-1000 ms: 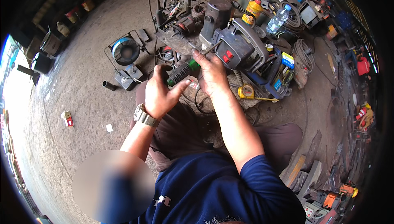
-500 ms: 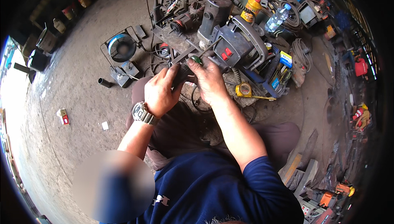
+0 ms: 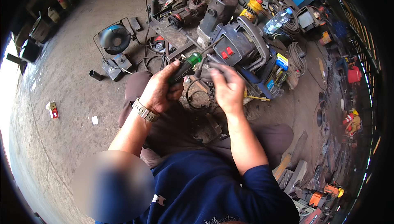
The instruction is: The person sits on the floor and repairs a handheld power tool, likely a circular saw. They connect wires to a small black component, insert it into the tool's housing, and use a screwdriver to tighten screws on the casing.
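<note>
My left hand (image 3: 160,90) is wrapped round a black handheld thing with a translucent green end (image 3: 186,66); its exact kind I cannot make out. The green end points up and to the right. Just right of it hovers my right hand (image 3: 228,88), apart from it, its fingers smeared by motion, so whether they hold anything is unclear. Beyond both hands stands a grey power machine (image 3: 234,45) with two red switches, a curved handle and a dark upright motor (image 3: 219,10).
At the left sit a small fan (image 3: 115,39) and a short pipe (image 3: 95,75). An angle grinder (image 3: 180,20) rests on metal at the back. A yellow bottle (image 3: 251,10), a water bottle (image 3: 278,21) and a coiled cable (image 3: 296,60) lie rightward. Cables cross the floor before me.
My right hand has come away from the black and green thing and moved right. The left hand keeps hold of it, and its green end now shows more. The view has shifted slightly.
</note>
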`<control>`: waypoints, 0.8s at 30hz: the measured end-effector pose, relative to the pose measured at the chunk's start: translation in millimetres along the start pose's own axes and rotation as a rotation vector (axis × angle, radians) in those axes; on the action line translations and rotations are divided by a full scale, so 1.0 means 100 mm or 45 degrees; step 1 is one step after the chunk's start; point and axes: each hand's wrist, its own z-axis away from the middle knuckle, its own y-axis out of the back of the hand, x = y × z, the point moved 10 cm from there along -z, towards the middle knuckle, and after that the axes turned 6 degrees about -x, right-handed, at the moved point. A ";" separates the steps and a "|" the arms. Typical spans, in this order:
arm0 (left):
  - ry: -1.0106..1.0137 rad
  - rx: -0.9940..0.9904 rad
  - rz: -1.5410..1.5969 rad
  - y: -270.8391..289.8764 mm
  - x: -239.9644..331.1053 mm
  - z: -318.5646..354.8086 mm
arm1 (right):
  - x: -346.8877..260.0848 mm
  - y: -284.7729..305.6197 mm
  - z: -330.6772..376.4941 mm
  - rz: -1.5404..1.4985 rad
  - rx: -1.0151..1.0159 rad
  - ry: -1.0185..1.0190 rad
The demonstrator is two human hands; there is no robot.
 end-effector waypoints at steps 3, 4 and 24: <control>0.027 -0.096 0.197 -0.06 -0.02 -0.11 | 0.14 0.91 0.24 0.409 0.572 0.135; 0.044 -0.123 0.285 -0.07 -0.01 -0.13 | 0.21 0.94 0.18 0.443 0.594 0.134; -0.088 -0.105 0.236 0.05 0.06 -0.19 | -0.14 0.49 -0.39 1.362 0.335 0.283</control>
